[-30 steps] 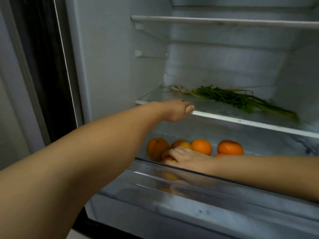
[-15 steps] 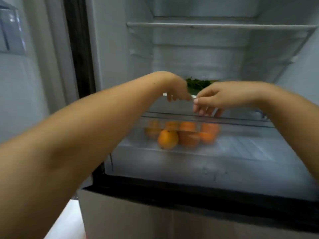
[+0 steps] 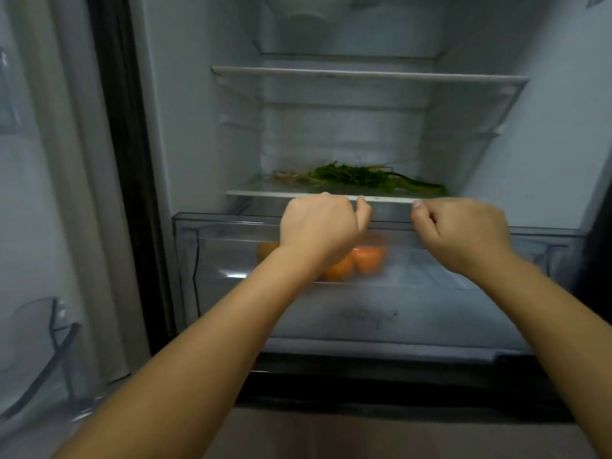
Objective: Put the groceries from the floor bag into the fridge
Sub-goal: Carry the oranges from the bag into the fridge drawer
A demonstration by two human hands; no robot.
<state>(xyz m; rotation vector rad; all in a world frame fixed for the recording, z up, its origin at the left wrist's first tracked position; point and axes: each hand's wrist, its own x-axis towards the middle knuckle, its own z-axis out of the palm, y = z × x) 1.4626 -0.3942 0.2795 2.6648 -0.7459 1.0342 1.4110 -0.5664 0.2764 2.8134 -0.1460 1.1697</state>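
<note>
Left hand (image 3: 319, 226) and right hand (image 3: 463, 231) at frame centre, fingers curled over top front edge of clear drawer (image 3: 231, 246); grip itself hidden. Oranges (image 3: 364, 260) inside drawer, greens (image 3: 361, 178) on shelf (image 3: 258, 193) just above, upper shelves free.

home kitchen, open fridge (image 3: 185, 127), oranges (image 3: 367, 260)
</note>
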